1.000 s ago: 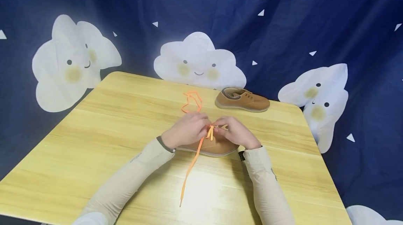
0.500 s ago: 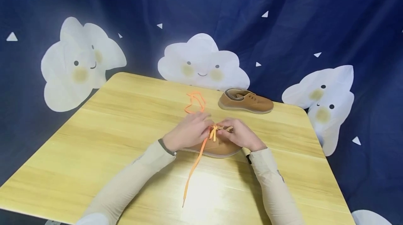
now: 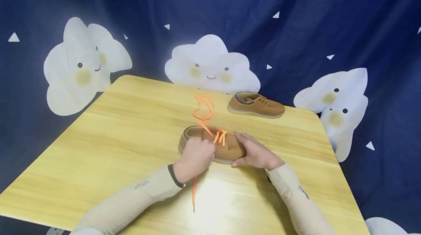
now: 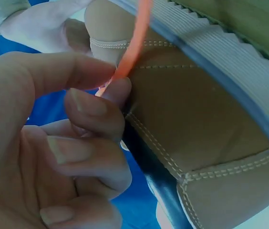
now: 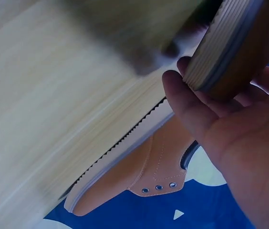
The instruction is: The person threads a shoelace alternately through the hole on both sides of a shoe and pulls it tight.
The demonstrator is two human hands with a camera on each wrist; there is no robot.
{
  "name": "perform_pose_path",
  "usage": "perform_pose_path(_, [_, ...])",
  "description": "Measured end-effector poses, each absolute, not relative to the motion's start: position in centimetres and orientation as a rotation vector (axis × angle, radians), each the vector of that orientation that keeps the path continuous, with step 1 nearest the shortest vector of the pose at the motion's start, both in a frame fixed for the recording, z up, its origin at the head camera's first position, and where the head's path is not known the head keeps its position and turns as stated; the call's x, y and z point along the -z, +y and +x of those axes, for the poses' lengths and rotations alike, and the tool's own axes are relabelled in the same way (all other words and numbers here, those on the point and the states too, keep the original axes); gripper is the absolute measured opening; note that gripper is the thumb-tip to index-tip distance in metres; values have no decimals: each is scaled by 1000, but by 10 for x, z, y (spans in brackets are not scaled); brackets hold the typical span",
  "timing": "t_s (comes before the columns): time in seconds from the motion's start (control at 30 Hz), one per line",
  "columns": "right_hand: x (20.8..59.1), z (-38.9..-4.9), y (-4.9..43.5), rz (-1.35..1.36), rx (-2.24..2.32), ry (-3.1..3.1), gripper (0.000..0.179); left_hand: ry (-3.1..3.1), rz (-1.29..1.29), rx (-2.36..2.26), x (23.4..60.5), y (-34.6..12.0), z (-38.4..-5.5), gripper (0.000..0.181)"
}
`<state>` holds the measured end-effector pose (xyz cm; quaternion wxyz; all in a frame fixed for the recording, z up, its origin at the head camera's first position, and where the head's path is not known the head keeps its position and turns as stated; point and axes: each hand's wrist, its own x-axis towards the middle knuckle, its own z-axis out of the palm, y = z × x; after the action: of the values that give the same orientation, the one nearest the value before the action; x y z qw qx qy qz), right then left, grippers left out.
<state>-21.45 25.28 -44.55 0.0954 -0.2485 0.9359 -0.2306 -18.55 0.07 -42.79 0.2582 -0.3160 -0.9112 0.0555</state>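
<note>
A brown leather shoe (image 3: 235,151) stands on the table, toe to the right, with an orange lace (image 3: 223,138) threaded through its front eyelets. At the shoe's near side, my left hand (image 3: 196,159) pinches the lace between thumb and index finger; the left wrist view shows the lace (image 4: 137,40) running past the fingertips. Below that hand the lace's tipped end hangs toward me. My right hand (image 3: 258,151) holds the shoe's toe, thumb on the near side and fingers beyond; in the right wrist view it curves round the toe (image 5: 251,57).
A second brown shoe (image 3: 258,106), with bare eyelets, stands at the table's back edge. The lace's other length lies looped on the table (image 3: 158,118) behind the first shoe. A dark blue curtain (image 3: 144,15) with clouds hangs behind.
Both hands have left the lacing at the eyelets. The left hand has come down toward me with the lace; the right has moved onto the toe. More of the shoe's opening shows.
</note>
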Motion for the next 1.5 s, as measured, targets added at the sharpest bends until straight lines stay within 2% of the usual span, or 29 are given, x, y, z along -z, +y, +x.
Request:
perform_pose_path(0.23, [448, -214, 254, -733, 671, 2795, 116, -2417, -881, -270, 424, 1, -184, 67])
perform_pose_path(0.37, [447, -215, 253, -732, 669, 2793, 116, -2392, -885, -312, 413, -3, -180, 68])
perform_pose_path(0.47, [446, -216, 254, -733, 664, 2799, 116, -2364, -882, -255, 410, -4, -180, 58])
perform_pose_path(0.6, [447, -215, 255, -738, 668, 2816, 117, -2383, -875, -133, 415, -5, -184, 31])
perform_pose_path(0.7, [448, -215, 256, -740, 669, 2825, 116, -2505, -916, 120, 419, -6, -187, 19])
perform_pose_path(0.9, [448, -215, 256, -725, 669, 2830, 116, -2756, -928, 931, 423, -10, -202, 20])
perform_pose_path(1.07, [448, -217, 258, -725, 671, 2818, 116, -2764, -911, 1360, 424, -19, -206, 9])
perform_pose_path(1.3, [448, -218, 259, -716, 692, 2807, 116, -2728, -894, 1613, 427, -29, -205, 25])
perform_pose_path(1.4, [449, -218, 258, -728, 697, 2803, 116, -2683, -857, 1864, 429, -32, -205, 32])
perform_pose_path(1.5, [448, -218, 259, -738, 692, 2805, 115, -2652, -803, 2174, 431, -35, -203, 48])
